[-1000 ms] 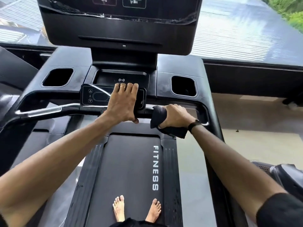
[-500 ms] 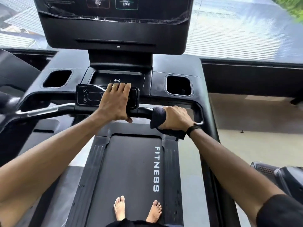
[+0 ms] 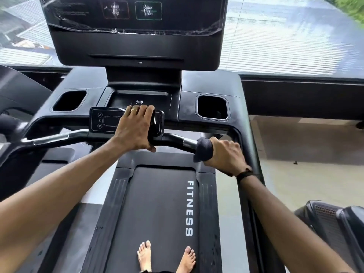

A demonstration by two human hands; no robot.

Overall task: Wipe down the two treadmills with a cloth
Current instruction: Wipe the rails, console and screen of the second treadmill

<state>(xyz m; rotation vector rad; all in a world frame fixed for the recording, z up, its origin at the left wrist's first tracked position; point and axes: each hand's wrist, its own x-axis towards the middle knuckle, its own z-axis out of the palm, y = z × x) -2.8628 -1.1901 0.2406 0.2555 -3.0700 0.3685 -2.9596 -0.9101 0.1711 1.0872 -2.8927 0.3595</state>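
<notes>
I stand barefoot on the belt of a black treadmill marked FITNESS. My left hand lies on the small control panel in the middle of the front handlebar, fingers curled over its far edge. My right hand grips a dark cloth wrapped round the right part of that handlebar. The big console screen stands above, with plastic film on it.
Two cup holders flank a phone tray. Part of another machine shows at the left, and a second black machine at the lower right. A window with a roof outside lies behind.
My right hand has slid the cloth to the right along the handlebar, baring a shiny stretch of bar. The left hand has stayed on the control panel.
</notes>
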